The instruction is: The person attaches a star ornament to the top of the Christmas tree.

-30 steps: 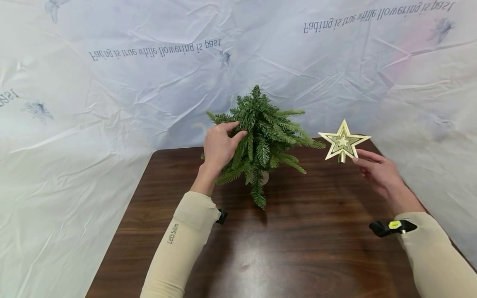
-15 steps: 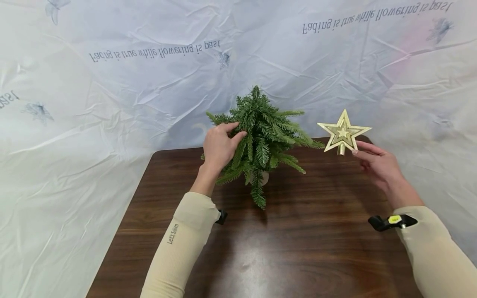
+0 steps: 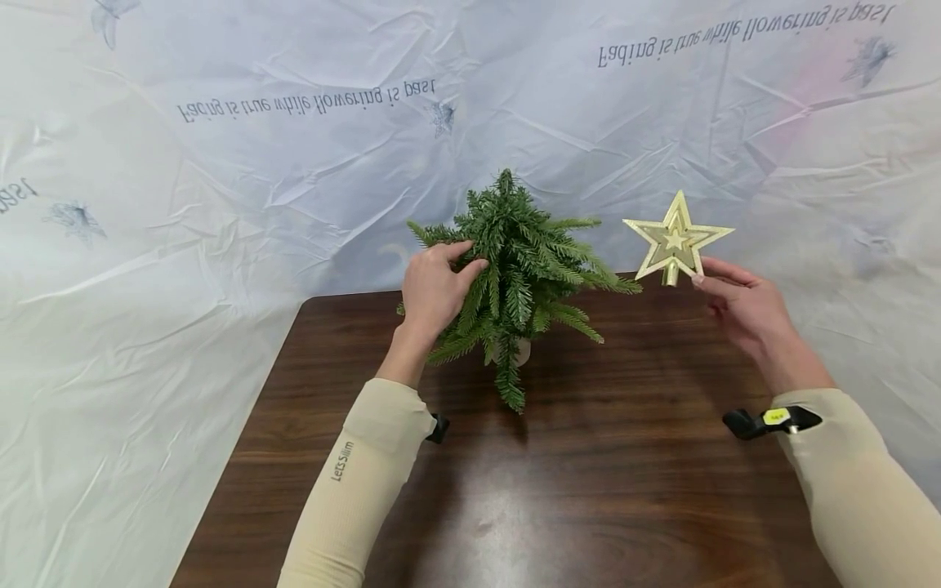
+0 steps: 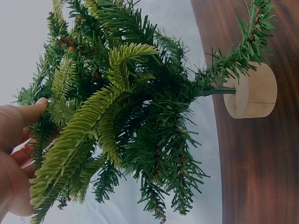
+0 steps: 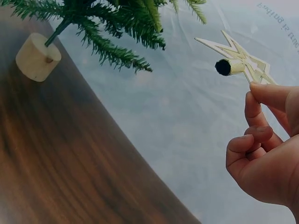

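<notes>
A small artificial Christmas tree (image 3: pixel 518 237) stands upright on a round wooden base (image 4: pixel 261 95) toward the back of the table. My left hand (image 3: pixel 432 286) holds its branches on the left side, thumb and fingers around the greenery; foliage hides some fingertips. To the tree's right, my right hand (image 3: pixel 753 314) pinches a gold star tree topper (image 3: pixel 675 242) by a lower point, between thumb and fingers. The star is held up in the air, apart from the tree, with its hollow socket (image 5: pixel 225 67) facing down. In the right wrist view the socket's dark opening shows.
The dark wood-grain table (image 3: pixel 588 474) extends toward me in front of the tree. White printed sheeting (image 3: pixel 309 163) hangs behind the table and down both sides. One low branch (image 3: pixel 510 384) droops forward over the tabletop.
My right hand has risen steadily with the gold star, from about the table's back edge to above it. The left hand and the tree have stayed where they were.
</notes>
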`<state>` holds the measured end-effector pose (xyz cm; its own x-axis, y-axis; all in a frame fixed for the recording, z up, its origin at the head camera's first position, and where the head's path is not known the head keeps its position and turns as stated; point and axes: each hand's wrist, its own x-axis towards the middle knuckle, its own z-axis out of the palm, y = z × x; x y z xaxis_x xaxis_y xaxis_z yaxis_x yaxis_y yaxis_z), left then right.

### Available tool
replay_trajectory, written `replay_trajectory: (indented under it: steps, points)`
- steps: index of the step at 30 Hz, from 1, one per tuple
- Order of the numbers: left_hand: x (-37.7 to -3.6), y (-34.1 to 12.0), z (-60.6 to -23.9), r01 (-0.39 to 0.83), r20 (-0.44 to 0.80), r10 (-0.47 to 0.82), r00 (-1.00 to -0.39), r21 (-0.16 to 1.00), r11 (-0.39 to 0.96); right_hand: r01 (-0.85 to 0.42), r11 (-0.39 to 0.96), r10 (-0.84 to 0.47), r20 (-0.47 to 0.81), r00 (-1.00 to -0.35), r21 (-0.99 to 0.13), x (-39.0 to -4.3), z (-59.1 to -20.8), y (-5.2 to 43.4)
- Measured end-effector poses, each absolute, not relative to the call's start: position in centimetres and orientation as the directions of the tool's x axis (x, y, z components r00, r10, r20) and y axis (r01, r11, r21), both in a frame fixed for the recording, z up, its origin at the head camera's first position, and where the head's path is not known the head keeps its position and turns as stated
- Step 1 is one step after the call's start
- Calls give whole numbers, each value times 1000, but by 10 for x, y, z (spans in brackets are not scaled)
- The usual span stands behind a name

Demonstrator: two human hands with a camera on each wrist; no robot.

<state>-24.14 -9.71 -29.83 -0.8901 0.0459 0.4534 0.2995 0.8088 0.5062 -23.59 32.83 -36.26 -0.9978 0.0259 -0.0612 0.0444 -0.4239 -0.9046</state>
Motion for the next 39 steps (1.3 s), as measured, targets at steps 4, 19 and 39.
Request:
replay_trajectory:
  steps: [4, 19, 39]
  points:
    - [-241, -97, -298, 294, 450, 44, -892, 503, 813, 29, -447, 21, -43, -999, -894, -239, -356, 325]
    - [-240, -96, -297, 279, 437, 37, -899, 506, 816, -11, -423, 56, -14, -998, -906, -249, -328, 309]
    - [-239, -96, -296, 281, 443, 32, -896, 508, 814, -57, -492, 13, 58, -998, -869, -267, -279, 258]
